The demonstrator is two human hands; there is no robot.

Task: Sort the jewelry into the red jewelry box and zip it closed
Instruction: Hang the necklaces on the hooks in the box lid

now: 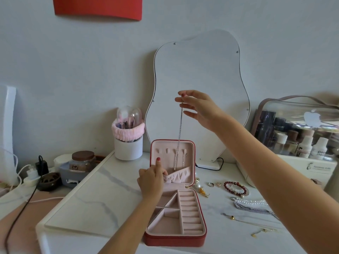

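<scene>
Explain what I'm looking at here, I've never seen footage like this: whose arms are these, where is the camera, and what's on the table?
No machine here: a person wears one camera on the head, looking forward and down, so both arms reach in from below. The right hand is raised and pinches the top of a thin silver necklace, which hangs down in front of the upright lid of the open red jewelry box. The left hand holds the pink pocket in that lid, at its left end. On the white marble table, right of the box, still lie a red bead bracelet, a pearl strand, rings and chains.
</scene>
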